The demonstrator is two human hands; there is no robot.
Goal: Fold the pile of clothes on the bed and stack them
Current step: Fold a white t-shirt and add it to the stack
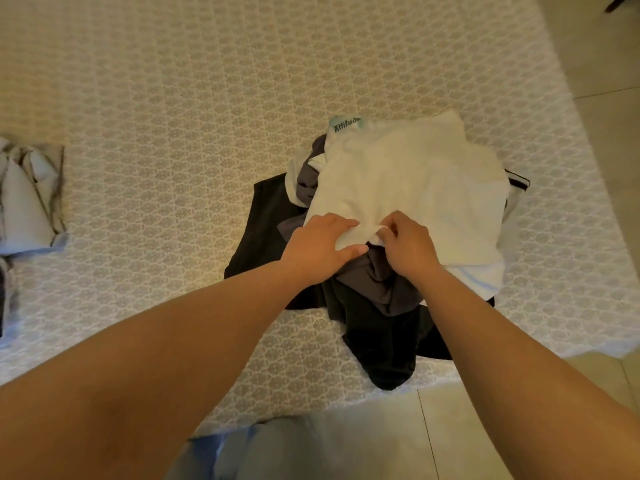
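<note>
One folded garment (pixel 33 195) sits at the bed's (pixel 173 98) far left. The pile (pixel 381 237) remains unfolded; the left hand (pixel 320 245) and right hand (pixel 407 242) both pinch the white T-shirt's (pixel 408 181) near edge.

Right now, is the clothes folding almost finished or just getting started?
Just getting started. One folded light garment already lies at the bed's left side. Both hands, left hand and right hand, pinch the near edge of the white shirt atop the pile. Grey clothes and black clothes underneath still wait, crumpled.
</note>
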